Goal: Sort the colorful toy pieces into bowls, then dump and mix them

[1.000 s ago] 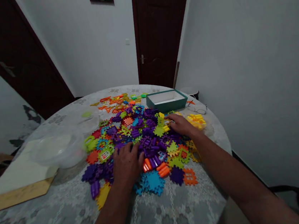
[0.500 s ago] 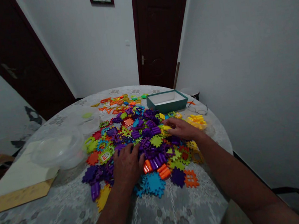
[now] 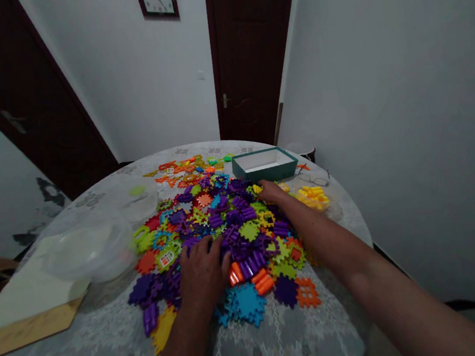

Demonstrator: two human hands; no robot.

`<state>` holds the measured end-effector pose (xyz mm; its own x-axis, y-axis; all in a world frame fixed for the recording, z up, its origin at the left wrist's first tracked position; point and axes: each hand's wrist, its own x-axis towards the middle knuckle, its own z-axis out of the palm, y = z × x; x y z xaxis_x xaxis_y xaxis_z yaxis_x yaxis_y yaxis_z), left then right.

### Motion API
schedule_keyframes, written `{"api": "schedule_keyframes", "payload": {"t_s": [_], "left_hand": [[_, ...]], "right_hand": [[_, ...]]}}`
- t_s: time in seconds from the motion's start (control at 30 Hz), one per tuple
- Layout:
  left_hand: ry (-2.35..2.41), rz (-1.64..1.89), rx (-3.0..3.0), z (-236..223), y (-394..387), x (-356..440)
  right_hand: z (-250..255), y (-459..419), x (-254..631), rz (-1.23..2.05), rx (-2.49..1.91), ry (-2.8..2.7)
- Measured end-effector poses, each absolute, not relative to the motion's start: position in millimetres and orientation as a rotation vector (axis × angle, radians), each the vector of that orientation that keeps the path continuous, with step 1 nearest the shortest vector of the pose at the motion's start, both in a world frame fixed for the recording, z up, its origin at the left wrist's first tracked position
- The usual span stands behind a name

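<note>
A heap of plastic building pieces [image 3: 233, 218], many purple, some green, orange, blue and yellow, lies on the table. My left hand [image 3: 202, 270] rests palm down on the near side of the heap, fingers spread, holding nothing. Past the heap's middle, my right hand [image 3: 270, 191] has its fingers closed at a ribbed yellow block [image 3: 257, 189]; the fingertips are partly hidden. Beside my right forearm sits a group of yellow blocks [image 3: 312, 197]. Below my left hand's thumb lie orange ribbed blocks [image 3: 263, 282] and blue gear-edged plates [image 3: 247, 304].
A green box with white inside [image 3: 265, 169] stands behind the right hand, eyeglasses [image 3: 313, 179] to its right. Clear plastic containers [image 3: 95, 251] and a cream board [image 3: 23, 294] lie at the left. More orange and yellow pieces [image 3: 185, 169] spread at the back.
My right hand has moved away from me, from a yellow piece mid-heap to the ribbed yellow block near the green box. My left hand stays on the heap. The view has tipped slightly upward.
</note>
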<state>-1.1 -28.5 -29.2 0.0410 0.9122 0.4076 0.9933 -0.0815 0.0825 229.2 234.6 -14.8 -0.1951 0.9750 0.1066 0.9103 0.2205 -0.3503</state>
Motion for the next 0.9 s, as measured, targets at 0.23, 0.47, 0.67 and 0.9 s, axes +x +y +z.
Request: {"api": "schedule_keyframes", "payload": {"t_s": [0.23, 0.47, 0.67, 0.9], "left_hand": [[-1.942, -0.498, -2.107, -29.3, -27.0, -3.2], [-1.952, -0.495, -2.107, -29.2, -28.0, -2.6], [-1.973, -0.494, -2.112, -27.2, -29.2, -0.9], [-1.983, -0.466, -2.118, -24.0, -28.7, 0.6]], "right_hand": [[-6.5, 219.5, 220.5, 0.278, -1.865, -2.202], [23.5, 169.6, 271.1, 0.093, -1.715, -2.173], [28.8, 166.9, 352.9, -0.161, -1.833, -1.946], [20.5, 166.6, 373.6, -0.178, -1.783, -1.863]]}}
